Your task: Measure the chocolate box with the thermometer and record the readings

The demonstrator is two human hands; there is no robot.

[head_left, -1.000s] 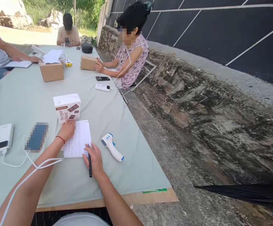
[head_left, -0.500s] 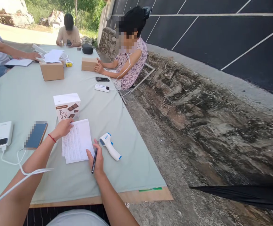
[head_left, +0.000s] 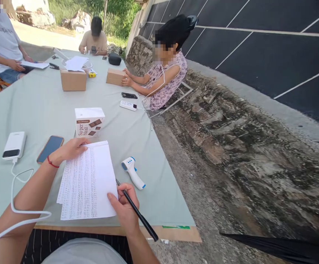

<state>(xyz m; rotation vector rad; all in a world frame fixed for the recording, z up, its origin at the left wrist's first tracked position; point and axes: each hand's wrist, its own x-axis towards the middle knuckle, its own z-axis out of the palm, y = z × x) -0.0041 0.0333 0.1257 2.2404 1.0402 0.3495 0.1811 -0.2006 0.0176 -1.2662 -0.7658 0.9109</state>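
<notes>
Grip, head view: bare left hand is closed on the top left corner of the flat white paper sheets, lined with dark rows of handwriting. Bare right hand is closed around a slim black stick-shaped pen, thumb also on the sheets' right edge near the bottom. Sheets sit at the near end of the pale green cloth-covered table, in front of the white printed cardboard box and left of the white-and-blue plastic handheld thermometer.

Doing it well, my call: light pinch at the corner so the paper doesn't crease; square up the lower sheet poking out on the left. Pen's thin end lies right by the sheet edge, so angle it off the page against stray marks. Mind the looped white plastic-coated cable by the left forearm; it could snag.

Hard to make out: writing too small to read. Lower sheets mostly covered, count unknown. Left fingertips partly hidden, so can't tell if they touch the box. Part of the pen is behind the right fingers. Can't tell how much paper is clear of the cloth. Co-worker in white shirt is cut off at frame left.
</notes>
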